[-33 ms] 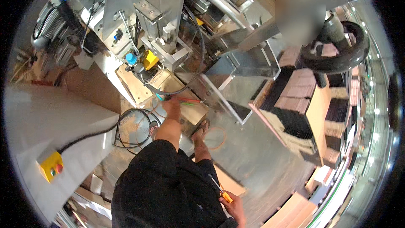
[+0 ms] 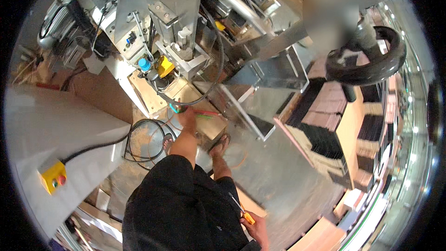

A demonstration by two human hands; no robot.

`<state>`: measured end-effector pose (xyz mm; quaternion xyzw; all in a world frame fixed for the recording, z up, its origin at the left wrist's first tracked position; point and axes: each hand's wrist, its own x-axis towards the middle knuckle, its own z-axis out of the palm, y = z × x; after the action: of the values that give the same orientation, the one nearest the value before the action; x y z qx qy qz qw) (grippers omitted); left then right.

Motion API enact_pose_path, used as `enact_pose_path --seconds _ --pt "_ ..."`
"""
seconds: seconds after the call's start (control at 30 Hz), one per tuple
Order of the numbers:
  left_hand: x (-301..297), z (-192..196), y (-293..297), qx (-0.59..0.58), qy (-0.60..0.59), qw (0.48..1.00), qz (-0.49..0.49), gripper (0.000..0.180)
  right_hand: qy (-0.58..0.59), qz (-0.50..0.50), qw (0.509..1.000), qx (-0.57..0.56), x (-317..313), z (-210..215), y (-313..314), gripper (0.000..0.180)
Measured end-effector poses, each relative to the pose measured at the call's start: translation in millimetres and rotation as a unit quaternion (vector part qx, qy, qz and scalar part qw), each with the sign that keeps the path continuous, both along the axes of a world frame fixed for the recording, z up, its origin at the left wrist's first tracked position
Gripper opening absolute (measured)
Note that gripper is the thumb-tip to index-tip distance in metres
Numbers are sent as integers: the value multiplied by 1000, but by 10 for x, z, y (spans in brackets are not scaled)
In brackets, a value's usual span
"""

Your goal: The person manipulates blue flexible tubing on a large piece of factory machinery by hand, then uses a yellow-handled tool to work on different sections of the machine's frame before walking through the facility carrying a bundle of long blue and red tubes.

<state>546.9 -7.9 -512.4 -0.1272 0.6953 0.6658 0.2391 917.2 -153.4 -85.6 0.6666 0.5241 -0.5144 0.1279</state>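
My right hand (image 2: 256, 227) is closed around the orange handle of a screwdriver (image 2: 246, 215) beside my black clothing, its metal shaft pointing up and left. My left hand (image 2: 187, 115) reaches down to a light wooden board (image 2: 214, 128) at the foot of the machine. Next to its fingers shows a small teal object (image 2: 175, 107); whether the hand holds it I cannot tell, as the fingers are blurred and partly hidden. To the right of that hand, a red slender tool (image 2: 206, 113) and a green one (image 2: 204, 117) lie on the board.
Above stands the metal machine (image 2: 183, 60) with a blue-capped fitting (image 2: 144, 64) and a looping black hose (image 2: 222, 60). A black handwheel (image 2: 367, 65) and stacked boards (image 2: 325, 107) are at right. Coiled cable (image 2: 139, 142) and a yellow button box (image 2: 53, 176) are at left.
The view has shifted slightly. My left hand stays low by the board, with a little more of the teal object showing. My right hand keeps the screwdriver in nearly the same place.
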Motion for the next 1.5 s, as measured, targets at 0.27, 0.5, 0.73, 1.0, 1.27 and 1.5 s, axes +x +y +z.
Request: enact_pose_path --seconds 0.27,0.5,0.73,1.0,1.27,1.5 --pt "147 988 -515 -91 -6 995 52 24 56 216 973 55 367 -97 1525 48" --pt "625 1987 -999 57 -68 994 71 34 17 429 883 189 -188 253 2057 49" --pt "1025 2020 -1570 252 -211 944 -12 26 60 434 885 156 513 274 2442 58" --pt "2072 2101 -1928 64 -261 921 -282 21 -221 404 886 49 2693 230 3639 72" --pt "3267 2012 -1774 -146 -168 876 -428 35 -207 368 905 47 2817 -469 3835 80" --pt "4051 1889 -1494 -107 -105 966 -209 26 -47 404 875 264 2640 -1398 4366 68"
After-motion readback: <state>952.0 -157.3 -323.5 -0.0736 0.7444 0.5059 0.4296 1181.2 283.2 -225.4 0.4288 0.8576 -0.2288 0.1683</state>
